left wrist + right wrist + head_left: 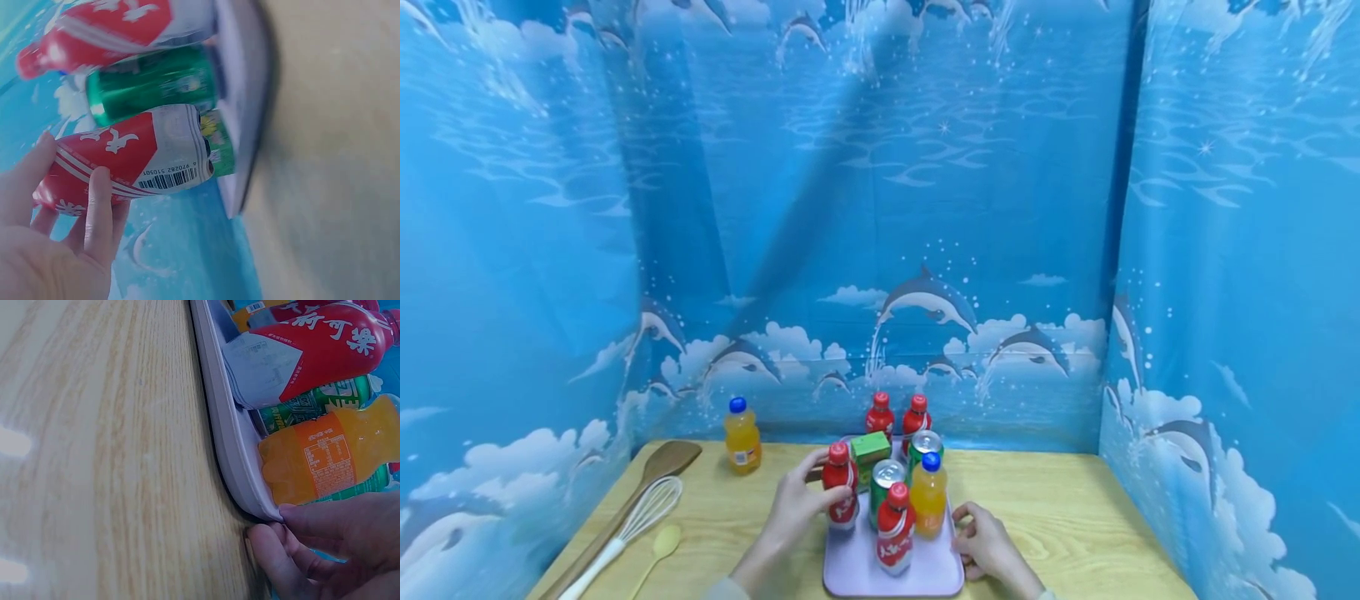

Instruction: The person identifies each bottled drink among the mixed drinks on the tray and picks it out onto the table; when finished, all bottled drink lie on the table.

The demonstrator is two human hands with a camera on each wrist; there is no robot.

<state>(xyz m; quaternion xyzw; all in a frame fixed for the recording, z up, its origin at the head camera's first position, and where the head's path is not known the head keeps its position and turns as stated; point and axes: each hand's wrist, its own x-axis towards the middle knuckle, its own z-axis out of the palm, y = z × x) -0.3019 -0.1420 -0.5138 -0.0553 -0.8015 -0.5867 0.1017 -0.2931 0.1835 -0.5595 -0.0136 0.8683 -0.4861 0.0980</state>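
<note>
My left hand (801,500) grips a red-and-white drink bottle (841,487), thumb and fingers around its upper part, over the left side of a pale purple tray (850,575). In the left wrist view the bottle (125,156) shows its barcode and base. At the tray's right edge, my right hand (988,542) pinches the rim, as the right wrist view shows with the thumb (312,519) on top. Other items on the tray are a front red bottle (895,533), an orange drink bottle (929,500), two green cans (887,483) and a green carton (870,454).
Two more red bottles (880,414) stand at the tray's back. Left on the wooden table (1045,517) are another orange drink bottle (742,442), a wooden spatula (666,462), a whisk (640,517) and a yellow spoon (664,543). Blue dolphin-print curtains (880,208) surround the table.
</note>
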